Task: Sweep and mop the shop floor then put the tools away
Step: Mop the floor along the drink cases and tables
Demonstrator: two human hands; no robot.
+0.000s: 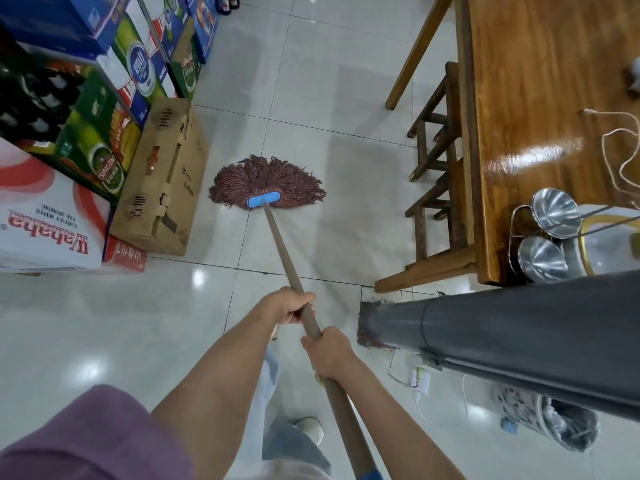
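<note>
Both hands, left (pixel 289 306) ahead of right (pixel 327 351), clenched round the mop handle (pixel 282 251); each grip grasping it. Mopping step in hand: mop head (pixel 268 183) spread on the floor (pixel 104 323), just beside the cardboard box (pixel 162 181). Next, probably a pull back from the box, away from the bench (pixel 540 98) legs.

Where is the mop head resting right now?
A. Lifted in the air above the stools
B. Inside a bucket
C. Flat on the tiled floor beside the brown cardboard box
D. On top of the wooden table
C: the mop head lies spread on the tiled floor, just right of the brown cardboard box.
</note>
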